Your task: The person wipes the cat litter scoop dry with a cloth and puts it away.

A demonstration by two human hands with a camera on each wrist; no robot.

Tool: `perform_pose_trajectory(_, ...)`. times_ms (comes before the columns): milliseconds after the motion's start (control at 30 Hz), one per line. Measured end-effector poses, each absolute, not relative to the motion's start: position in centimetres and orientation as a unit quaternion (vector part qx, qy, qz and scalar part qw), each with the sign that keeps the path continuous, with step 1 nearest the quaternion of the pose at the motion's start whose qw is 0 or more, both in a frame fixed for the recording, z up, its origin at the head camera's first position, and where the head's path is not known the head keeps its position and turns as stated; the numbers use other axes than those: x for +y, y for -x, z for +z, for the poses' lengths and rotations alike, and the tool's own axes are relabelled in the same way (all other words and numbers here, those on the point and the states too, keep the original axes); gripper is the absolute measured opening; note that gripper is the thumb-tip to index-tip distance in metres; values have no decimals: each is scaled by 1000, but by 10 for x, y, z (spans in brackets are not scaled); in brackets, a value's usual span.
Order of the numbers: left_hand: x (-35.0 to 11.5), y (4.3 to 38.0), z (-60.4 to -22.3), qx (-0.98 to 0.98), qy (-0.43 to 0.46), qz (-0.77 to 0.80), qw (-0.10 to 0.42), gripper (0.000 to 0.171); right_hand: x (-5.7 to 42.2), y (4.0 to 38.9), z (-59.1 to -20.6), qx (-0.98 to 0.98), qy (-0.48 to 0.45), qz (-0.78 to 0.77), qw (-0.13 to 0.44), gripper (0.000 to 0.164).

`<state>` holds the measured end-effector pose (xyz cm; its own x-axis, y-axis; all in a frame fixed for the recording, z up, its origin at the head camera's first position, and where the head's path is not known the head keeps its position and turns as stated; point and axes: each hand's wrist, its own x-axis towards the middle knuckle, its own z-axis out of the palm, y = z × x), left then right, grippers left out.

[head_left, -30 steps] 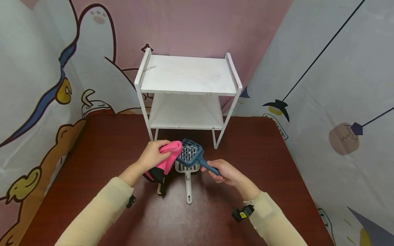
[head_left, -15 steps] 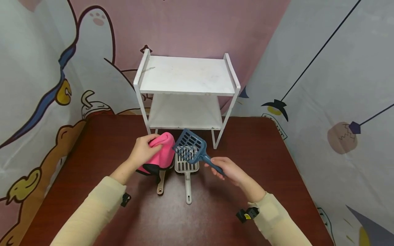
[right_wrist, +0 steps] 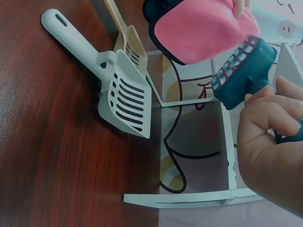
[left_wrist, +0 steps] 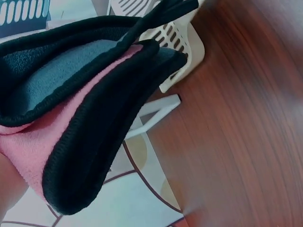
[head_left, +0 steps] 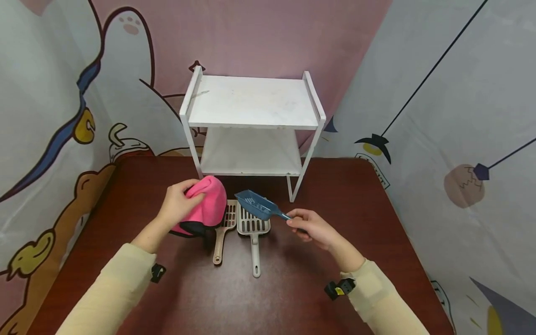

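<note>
My left hand (head_left: 177,204) grips a pink fleece piece with black trim (head_left: 209,200) above the table, left of the scoops. Its open edge and grey-blue lining (left_wrist: 71,61) show in the left wrist view; its exact kind is unclear. A blue slotted litter scoop (head_left: 255,204) is held by its handle in my right hand (head_left: 311,228), tilted over the head of a white litter scoop (head_left: 254,246). That white scoop lies on the table with its handle toward me. Just left of it lies a beige litter scoop (head_left: 219,242), its head partly behind the pink piece.
A white two-tier shelf (head_left: 253,102) stands at the back of the dark red-brown table (head_left: 343,200), its legs just beyond the scoops. Walls with cartoon drawings (head_left: 125,93) close in behind and at both sides.
My left hand has moved left with the pink piece, uncovering the beige scoop. The blue scoop has risen, then tipped so its head now shows nearly edge-on.
</note>
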<state>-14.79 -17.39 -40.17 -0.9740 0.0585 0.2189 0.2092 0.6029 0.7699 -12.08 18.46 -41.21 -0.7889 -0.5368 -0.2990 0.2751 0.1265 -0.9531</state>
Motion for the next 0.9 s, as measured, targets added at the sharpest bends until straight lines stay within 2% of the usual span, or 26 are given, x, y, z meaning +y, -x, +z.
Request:
perform_pose_trajectory(167,-186,144,-401,-895,62,-432,89,25,186,123,-405,693,81,-649,304,24)
perform_pose_trajectory(400,-201,141,-397,-898,43,-429,94,27,190,128,-391,693,90,-653,294,17)
perform_pose_trajectory(900,-219,138,-396,-900,10,-424,102,28,196,140,-359,712,104,-638,275,15)
